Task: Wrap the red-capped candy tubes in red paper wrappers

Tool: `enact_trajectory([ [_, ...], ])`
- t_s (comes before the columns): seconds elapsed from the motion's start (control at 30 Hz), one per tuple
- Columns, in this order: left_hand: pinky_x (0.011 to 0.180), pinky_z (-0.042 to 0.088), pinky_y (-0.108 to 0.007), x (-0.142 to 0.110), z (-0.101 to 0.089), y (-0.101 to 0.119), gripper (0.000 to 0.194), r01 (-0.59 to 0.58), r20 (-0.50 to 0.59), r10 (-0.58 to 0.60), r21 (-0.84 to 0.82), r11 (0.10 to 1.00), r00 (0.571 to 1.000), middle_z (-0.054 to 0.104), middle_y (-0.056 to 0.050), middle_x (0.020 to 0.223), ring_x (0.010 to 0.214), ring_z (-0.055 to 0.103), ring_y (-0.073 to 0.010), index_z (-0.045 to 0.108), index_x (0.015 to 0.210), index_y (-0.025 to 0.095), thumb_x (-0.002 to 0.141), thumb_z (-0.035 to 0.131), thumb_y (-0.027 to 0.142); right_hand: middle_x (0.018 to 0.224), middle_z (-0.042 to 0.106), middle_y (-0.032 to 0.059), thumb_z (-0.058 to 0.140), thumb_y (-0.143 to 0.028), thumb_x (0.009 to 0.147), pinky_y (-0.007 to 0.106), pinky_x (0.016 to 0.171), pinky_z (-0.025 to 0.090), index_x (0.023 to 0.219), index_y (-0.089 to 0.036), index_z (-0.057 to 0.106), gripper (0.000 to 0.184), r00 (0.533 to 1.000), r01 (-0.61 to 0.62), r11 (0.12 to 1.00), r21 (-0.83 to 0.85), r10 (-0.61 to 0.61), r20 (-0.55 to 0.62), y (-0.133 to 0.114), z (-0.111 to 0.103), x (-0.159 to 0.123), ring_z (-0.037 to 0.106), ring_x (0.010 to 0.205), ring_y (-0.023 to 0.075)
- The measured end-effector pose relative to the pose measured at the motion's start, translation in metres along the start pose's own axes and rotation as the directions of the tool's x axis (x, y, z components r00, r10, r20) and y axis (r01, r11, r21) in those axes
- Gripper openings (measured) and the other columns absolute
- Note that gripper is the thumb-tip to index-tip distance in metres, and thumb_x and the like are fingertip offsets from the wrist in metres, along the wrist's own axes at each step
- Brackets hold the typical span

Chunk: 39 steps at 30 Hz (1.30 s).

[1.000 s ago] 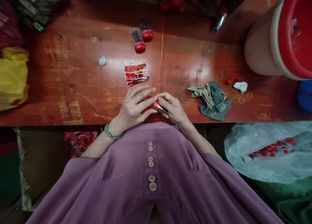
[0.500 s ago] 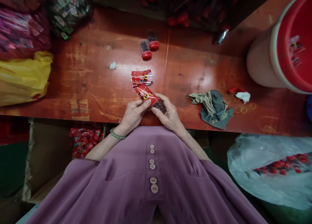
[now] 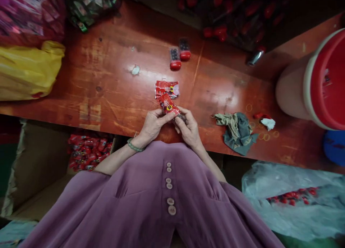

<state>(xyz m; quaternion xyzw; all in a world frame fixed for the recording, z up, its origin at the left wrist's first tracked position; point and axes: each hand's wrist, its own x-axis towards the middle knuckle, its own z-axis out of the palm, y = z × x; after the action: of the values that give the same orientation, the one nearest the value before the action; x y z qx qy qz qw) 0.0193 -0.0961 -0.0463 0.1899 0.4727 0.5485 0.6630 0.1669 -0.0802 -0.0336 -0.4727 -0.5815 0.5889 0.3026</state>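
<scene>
My left hand [image 3: 153, 125] is closed, thumb on top, on a red printed wrapper [image 3: 167, 102] with a yellow spot. Into the near right end of this wrapper goes a small clear bottle [image 3: 181, 117] of dark balls, pinched by my right hand [image 3: 189, 128]; fingers and wrapper cover most of it. Just beyond the hands lies a short stack of similar red wrappers [image 3: 161, 86]. Farther back, two clear bottles of dark balls with red caps, a nearer one [image 3: 174, 58] and a farther one [image 3: 184, 49], lie side by side on the wooden table [image 3: 121, 86].
To the right are a crumpled grey-green cloth [image 3: 238, 133], several rubber bands [image 3: 264, 136] and a white bucket [image 3: 292, 90] with a red inside. A yellow bag [image 3: 29, 73] stands at left. Below the edge sit a cardboard box [image 3: 40, 165] with red packs [image 3: 90, 151] and a translucent bag [image 3: 258, 183].
The dark balls, plainly visible in the right hand before, are now mostly hidden by wrapper and fingers. Both hands stay together, and the whole view has shifted and turned slightly.
</scene>
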Motion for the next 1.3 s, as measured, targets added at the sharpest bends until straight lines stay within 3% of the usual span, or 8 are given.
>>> enact_trajectory([
  [0.17,0.073,0.051,-0.025,-0.005,-0.009,0.01,0.03,-0.019,-0.009,0.019,-0.013,1.0,1.0,0.074,-0.002,0.078,0.07,0.062,-0.0104,0.079,0.085,0.016,0.072,0.083,0.043,0.109,0.065,0.0044,0.056,-0.044,0.095,0.026,0.066,0.053,0.131,-0.025,0.054,0.041,0.997,0.067,0.996,-0.06,-0.064,0.044,-0.007,0.003,0.006,0.056,0.067,0.0096],
  [0.4,0.062,0.046,-0.021,0.006,0.003,0.013,0.031,0.027,-0.062,-0.029,-0.029,0.999,0.998,0.072,-0.001,0.071,0.06,0.056,-0.0071,0.078,0.077,0.015,0.063,0.089,0.041,0.084,0.063,-0.0011,0.055,-0.042,0.096,0.029,0.063,0.053,0.134,-0.027,0.054,0.041,0.999,0.016,1.0,-0.013,-0.015,0.049,-0.013,-0.012,0.005,0.054,0.059,0.0104],
  [0.63,0.076,0.052,-0.027,0.008,0.013,0.01,0.034,0.004,0.066,-0.007,0.055,0.998,0.998,0.077,-0.003,0.082,0.071,0.065,-0.0123,0.079,0.087,0.016,0.069,0.084,0.044,0.103,0.068,0.0043,0.054,-0.038,0.097,0.031,0.067,0.056,0.133,-0.025,0.054,0.039,0.991,0.111,0.979,-0.17,-0.123,-0.061,-0.011,-0.021,-0.003,0.054,0.062,0.0106],
  [0.83,0.076,0.053,-0.025,0.008,0.019,0.013,0.031,-0.042,0.071,0.042,0.003,0.999,0.997,0.076,-0.002,0.082,0.073,0.066,-0.0116,0.078,0.084,0.016,0.067,0.087,0.04,0.08,0.063,-0.0015,0.053,-0.041,0.097,0.028,0.058,0.052,0.132,-0.025,0.054,0.038,0.993,0.113,0.993,-0.02,-0.114,-0.034,-0.004,-0.019,-0.003,0.053,0.055,0.0103],
  [0.93,0.07,0.051,-0.021,0.009,0.025,0.012,0.031,-0.037,-0.03,0.033,-0.133,0.99,0.999,0.072,0.002,0.072,0.066,0.062,-0.0079,0.074,0.073,0.016,0.059,0.091,0.037,0.102,0.068,0.0033,0.054,-0.037,0.097,0.031,0.072,0.057,0.129,-0.025,0.056,0.033,0.978,0.194,0.973,-0.122,-0.202,-0.053,-0.001,-0.015,-0.001,0.062,0.07,0.0122],
  [1.07,0.071,0.051,-0.019,0.01,0.025,0.015,0.033,0.037,-0.011,-0.04,-0.217,0.975,0.999,0.071,0.002,0.07,0.065,0.062,-0.0068,0.073,0.071,0.015,0.052,0.095,0.03,0.118,0.067,0.0073,0.055,-0.033,0.097,0.036,0.093,0.055,0.125,-0.025,0.055,0.029,0.94,0.319,0.912,-0.256,-0.339,-0.036,-0.001,-0.014,0.002,0.066,0.102,0.0191],
  [1.23,0.061,0.055,-0.026,0.01,0.018,0.018,0.03,0.049,0.151,-0.034,-0.096,0.994,0.988,0.074,-0.002,0.073,0.062,0.066,-0.0132,0.076,0.076,0.015,0.062,0.09,0.038,0.081,0.059,-0.0033,0.051,-0.041,0.099,0.025,0.057,0.052,0.125,-0.028,0.045,0.029,0.986,0.165,0.986,0.031,-0.166,0.021,0.003,-0.011,0.001,0.055,0.058,0.01],
  [1.3,0.059,0.055,-0.025,0.012,0.02,0.017,0.03,0.044,0.145,-0.032,-0.08,0.996,0.989,0.074,-0.002,0.072,0.06,0.065,-0.0122,0.076,0.075,0.015,0.064,0.089,0.039,0.08,0.058,-0.0033,0.05,-0.043,0.099,0.025,0.057,0.051,0.124,-0.028,0.044,0.03,0.987,0.158,0.987,0.03,-0.158,-0.015,0.005,-0.008,0.002,0.055,0.058,0.0101],
])
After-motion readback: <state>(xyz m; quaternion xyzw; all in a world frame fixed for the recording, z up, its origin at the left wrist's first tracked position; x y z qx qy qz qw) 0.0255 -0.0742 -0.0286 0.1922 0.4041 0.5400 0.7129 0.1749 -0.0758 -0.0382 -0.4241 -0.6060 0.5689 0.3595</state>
